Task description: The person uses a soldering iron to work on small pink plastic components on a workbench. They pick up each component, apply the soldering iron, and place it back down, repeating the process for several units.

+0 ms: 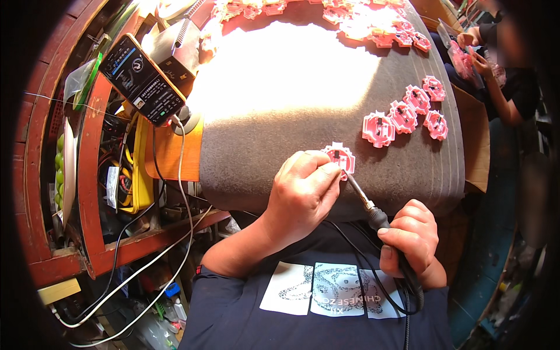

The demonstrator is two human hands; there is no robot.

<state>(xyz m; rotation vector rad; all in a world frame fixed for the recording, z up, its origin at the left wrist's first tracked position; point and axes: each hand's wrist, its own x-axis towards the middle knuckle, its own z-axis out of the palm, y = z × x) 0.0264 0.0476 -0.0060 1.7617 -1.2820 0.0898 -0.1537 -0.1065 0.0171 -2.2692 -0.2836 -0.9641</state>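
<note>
My right hand (pixel 412 237) is wrapped round the black handle of a soldering iron (pixel 363 197), whose metal shaft points up and left. Its tip reaches the lower edge of a pink plastic part (pixel 340 157) with a small black piece inside. My left hand (pixel 306 185) is closed, thumb and fingers pinched together right at that part. Whatever sits between those fingertips is too small to make out. Several similar pink parts (pixel 379 129) lie on the grey work surface (pixel 280 151) to the right.
More pink parts (pixel 382 39) lie along the sunlit far edge. A phone (pixel 142 81) with a charging cable stands at the left, beside a dark box (pixel 175 49). A yellow container (pixel 142 175) holds wires. At the far right another person (pixel 504 76) handles a plastic bag.
</note>
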